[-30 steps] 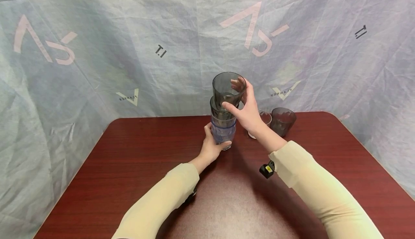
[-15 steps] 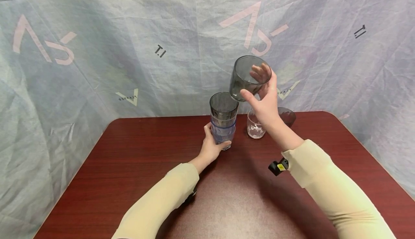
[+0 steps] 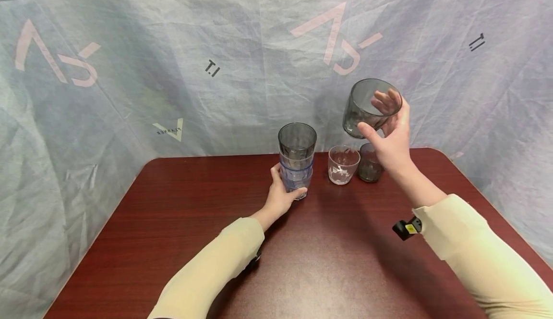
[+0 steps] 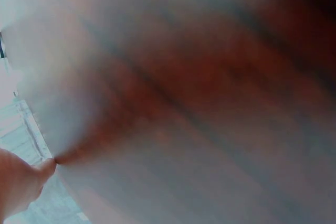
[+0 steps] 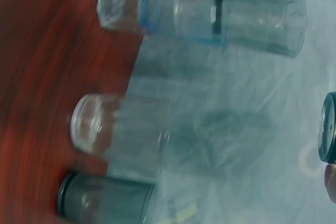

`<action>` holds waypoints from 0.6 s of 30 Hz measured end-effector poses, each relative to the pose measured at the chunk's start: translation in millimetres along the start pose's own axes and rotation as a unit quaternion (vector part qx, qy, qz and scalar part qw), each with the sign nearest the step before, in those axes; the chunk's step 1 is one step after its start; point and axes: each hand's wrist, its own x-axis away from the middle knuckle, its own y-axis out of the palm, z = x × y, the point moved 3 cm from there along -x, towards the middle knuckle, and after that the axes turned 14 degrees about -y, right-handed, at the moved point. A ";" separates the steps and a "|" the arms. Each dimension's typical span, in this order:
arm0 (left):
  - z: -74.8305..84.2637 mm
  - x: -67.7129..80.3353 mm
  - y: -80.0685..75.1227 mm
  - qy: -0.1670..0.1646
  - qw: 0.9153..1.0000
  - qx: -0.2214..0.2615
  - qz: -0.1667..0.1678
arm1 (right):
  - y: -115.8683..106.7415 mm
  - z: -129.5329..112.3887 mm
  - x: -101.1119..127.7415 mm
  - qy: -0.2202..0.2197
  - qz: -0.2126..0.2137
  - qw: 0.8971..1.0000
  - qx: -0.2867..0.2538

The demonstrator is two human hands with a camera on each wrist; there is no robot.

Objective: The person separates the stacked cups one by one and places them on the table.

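My left hand (image 3: 282, 196) grips the base of a stack of nested tumblers (image 3: 296, 159) that stands on the dark red table (image 3: 181, 223); a smoky grey cup tops it and a bluish one sits lower. My right hand (image 3: 390, 136) holds a single smoky grey tumbler (image 3: 368, 104) tilted in the air, above and to the right of the stack. In the right wrist view the stack (image 5: 210, 11) lies across the top, and the held tumbler's base (image 5: 328, 127) shows at the right edge. The left wrist view is a blur.
A clear glass (image 3: 343, 164) and a dark grey cup (image 3: 369, 163) stand side by side on the table behind my right hand; both show in the right wrist view, the clear glass (image 5: 121, 129) and the dark cup (image 5: 105, 198). A wrinkled pale cloth backdrop (image 3: 173, 59) hangs behind the table.
My right hand has lifted the top grey tumbler off the stack and carried it up and to the right. The left hand has kept its hold on the stack's base.
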 end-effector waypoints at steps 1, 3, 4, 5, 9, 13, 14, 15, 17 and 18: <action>-0.3 -0.1 -0.1 0.000 1.000 0.000 0.001 | -4.3 -0.4 0.8 0.001 0.000 1.000 0.004; -0.8 -0.1 -0.2 -0.001 1.000 -0.002 0.002 | -12.8 -1.2 2.7 0.008 0.001 1.000 0.012; -1.0 0.0 -0.4 -0.001 1.000 -0.003 0.003 | -17.0 -1.6 3.9 0.012 0.002 1.000 0.016; -1.1 0.2 -0.4 -0.002 1.000 -0.003 0.003 | -21.1 -2.1 5.1 0.019 0.004 1.000 0.018; -0.6 1.1 -1.0 -0.002 1.000 -0.003 0.003 | -36.5 -4.4 11.3 0.046 0.008 0.998 0.035; 1.0 2.2 -1.2 0.000 1.000 0.001 0.000 | -51.2 -6.8 17.8 0.070 0.009 0.996 0.062; 1.5 2.3 -1.2 0.001 1.000 0.004 -0.001 | -55.1 -7.3 19.4 0.076 0.009 0.994 0.071; 1.8 2.4 -1.2 0.001 1.000 0.006 -0.002 | -59.1 -7.8 21.0 0.083 0.011 0.993 0.079; 2.1 2.4 -1.0 0.002 1.000 0.008 -0.003 | -67.2 -8.6 24.2 0.094 0.016 0.991 0.089; 2.2 2.4 -0.8 0.002 1.000 0.008 -0.004 | -71.5 -9.3 25.9 0.101 0.017 0.990 0.099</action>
